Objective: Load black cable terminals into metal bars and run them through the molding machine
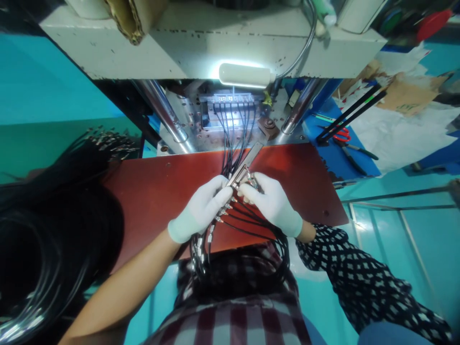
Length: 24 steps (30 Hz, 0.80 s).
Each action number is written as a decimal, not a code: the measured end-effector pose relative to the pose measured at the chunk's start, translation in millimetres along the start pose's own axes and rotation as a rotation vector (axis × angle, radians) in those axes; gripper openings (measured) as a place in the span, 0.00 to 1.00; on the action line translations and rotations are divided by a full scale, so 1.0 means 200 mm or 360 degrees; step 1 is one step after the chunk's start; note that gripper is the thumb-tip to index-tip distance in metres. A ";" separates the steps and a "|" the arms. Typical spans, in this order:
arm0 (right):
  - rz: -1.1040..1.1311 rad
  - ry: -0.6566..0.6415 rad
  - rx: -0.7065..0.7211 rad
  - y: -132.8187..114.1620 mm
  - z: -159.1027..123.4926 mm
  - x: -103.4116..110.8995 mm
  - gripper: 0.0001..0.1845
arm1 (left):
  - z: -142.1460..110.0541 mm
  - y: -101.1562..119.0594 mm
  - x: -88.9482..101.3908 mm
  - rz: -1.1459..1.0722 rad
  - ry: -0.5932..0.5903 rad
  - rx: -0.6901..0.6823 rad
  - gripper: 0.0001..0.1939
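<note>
My left hand (203,208), in a white glove, is closed around a long metal bar fixture (247,163) and a bundle of black cables (247,220) with metal connector tips. The gloved fingers of my right hand (271,201) pinch one cable's connector at the near end of the bar. Both hands meet over the red-brown work plate (151,191). Several black cables (233,129) run from the bar up into the lit mould block (233,103) of the press.
Two chrome press columns (163,110) flank the mould. A big heap of black cables (53,225) lies at left. Red-handled scissors (341,135), pliers and black rods lie on a blue surface at right. A lamp (244,75) glows above.
</note>
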State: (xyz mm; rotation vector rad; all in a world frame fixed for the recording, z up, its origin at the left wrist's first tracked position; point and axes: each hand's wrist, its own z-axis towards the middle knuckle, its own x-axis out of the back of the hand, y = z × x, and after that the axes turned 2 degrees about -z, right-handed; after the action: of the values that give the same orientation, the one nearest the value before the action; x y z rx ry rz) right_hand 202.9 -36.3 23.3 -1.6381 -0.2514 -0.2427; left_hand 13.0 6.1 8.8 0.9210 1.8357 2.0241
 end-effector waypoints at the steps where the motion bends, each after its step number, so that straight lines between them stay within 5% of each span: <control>1: 0.0042 0.0083 -0.0007 0.00 0.00 0.01 0.09 | 0.00 0.01 0.00 -0.0076 -0.0002 0.0015 0.16; 4: 0.0165 0.0177 0.0013 -0.01 0.00 0.04 0.07 | 0.00 0.03 0.02 -0.0254 0.0029 0.0069 0.17; 16: 0.0652 -0.0437 -0.0275 -0.01 0.05 0.15 0.18 | 0.00 0.00 0.04 -0.0549 -0.0064 0.0115 0.18; 24: 0.0306 -0.0174 -0.0264 -0.07 0.04 0.14 0.13 | 0.00 0.01 0.03 -0.0555 -0.0140 0.0124 0.17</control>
State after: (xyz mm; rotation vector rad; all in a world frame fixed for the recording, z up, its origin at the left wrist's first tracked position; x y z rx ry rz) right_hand 225.5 -25.7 45.1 -1.8298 -0.1577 -0.0282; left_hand 8.4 10.3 12.1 0.6425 1.8854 1.6873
